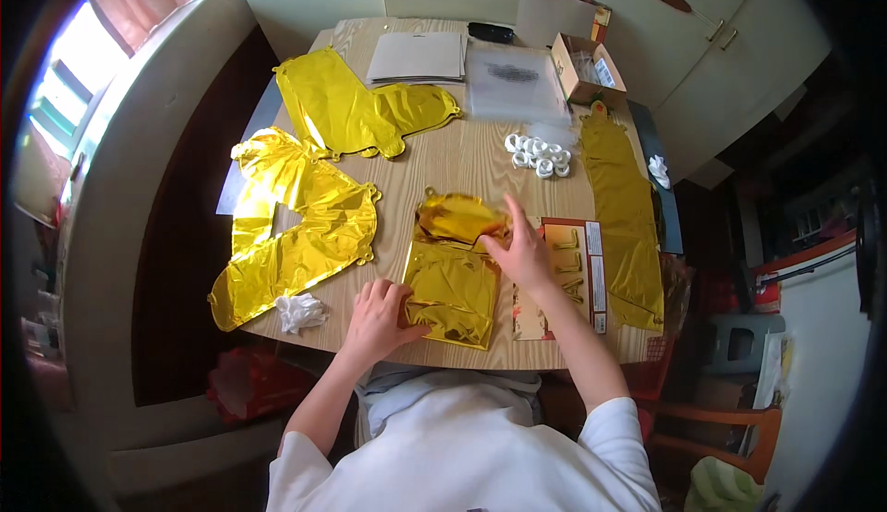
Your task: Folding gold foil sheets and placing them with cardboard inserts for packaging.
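Note:
A gold foil balloon (451, 281), folded into a long rectangle, lies in front of me near the table's front edge. My left hand (376, 316) grips its lower left edge, the thumb on top of the foil. At the upper right, my right hand (525, 258) has the raised, crumpled top flap between thumb and fingers; the flap is slightly blurred. Right of the balloon lies a printed card sleeve (593, 281) with red and cream parts, partly under my right forearm.
Unfolded gold foil balloons lie at left (314, 262), far left (323, 105) and right (624, 216). Behind are white ribbon rolls (536, 153), clear plastic bags (513, 96), a grey card stack (418, 55) and a small cardboard box (591, 68). A crumpled white bundle (300, 312) sits at front left.

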Action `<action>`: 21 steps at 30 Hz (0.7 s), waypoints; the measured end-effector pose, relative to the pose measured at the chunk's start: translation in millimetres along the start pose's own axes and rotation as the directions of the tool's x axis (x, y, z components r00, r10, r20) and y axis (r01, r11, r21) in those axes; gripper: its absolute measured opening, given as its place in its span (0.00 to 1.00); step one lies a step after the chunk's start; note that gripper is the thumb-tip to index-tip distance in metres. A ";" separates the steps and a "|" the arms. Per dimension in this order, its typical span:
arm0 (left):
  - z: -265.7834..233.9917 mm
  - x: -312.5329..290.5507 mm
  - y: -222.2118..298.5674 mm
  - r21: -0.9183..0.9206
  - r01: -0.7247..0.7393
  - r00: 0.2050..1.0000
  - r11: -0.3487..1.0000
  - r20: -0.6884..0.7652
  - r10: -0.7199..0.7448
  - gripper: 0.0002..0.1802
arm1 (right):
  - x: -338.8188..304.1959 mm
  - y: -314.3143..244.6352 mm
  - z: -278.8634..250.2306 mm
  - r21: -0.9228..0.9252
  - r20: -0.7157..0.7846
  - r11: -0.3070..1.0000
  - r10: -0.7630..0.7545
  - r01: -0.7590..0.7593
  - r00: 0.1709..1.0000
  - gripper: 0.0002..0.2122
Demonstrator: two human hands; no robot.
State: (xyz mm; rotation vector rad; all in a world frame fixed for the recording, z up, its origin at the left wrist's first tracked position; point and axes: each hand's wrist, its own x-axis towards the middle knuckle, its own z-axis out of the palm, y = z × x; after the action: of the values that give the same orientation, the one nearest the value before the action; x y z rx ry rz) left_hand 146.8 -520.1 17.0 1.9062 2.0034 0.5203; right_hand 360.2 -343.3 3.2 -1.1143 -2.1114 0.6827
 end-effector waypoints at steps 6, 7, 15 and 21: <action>2.5 3.6 -4.9 -0.113 0.017 0.997 0.993 0.079 -0.009 0.30 | -32.6 -13.1 -13.8 -0.205 0.173 0.955 -0.179 0.213 0.969 0.29; 3.1 3.8 -5.3 -0.111 0.024 0.997 0.994 0.082 -0.014 0.29 | -42.9 -18.6 -18.0 -0.178 0.260 0.958 -0.173 0.223 0.950 0.29; 4.7 -0.1 -3.0 -0.112 -0.024 1.000 0.993 0.017 0.026 0.21 | -94.6 -29.9 -28.2 -0.054 0.361 0.997 0.062 -0.046 0.930 0.35; 11.1 -2.4 -4.3 -0.221 -0.048 0.999 0.974 -0.015 0.046 0.16 | -100.1 -31.6 -25.3 0.098 0.378 0.960 0.207 -0.262 0.902 0.42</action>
State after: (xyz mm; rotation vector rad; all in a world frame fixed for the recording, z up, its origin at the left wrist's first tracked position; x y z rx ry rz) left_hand 148.4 -522.2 5.1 1.8217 1.8242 0.7336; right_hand 405.7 -440.9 11.8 -1.2480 -2.1992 1.2238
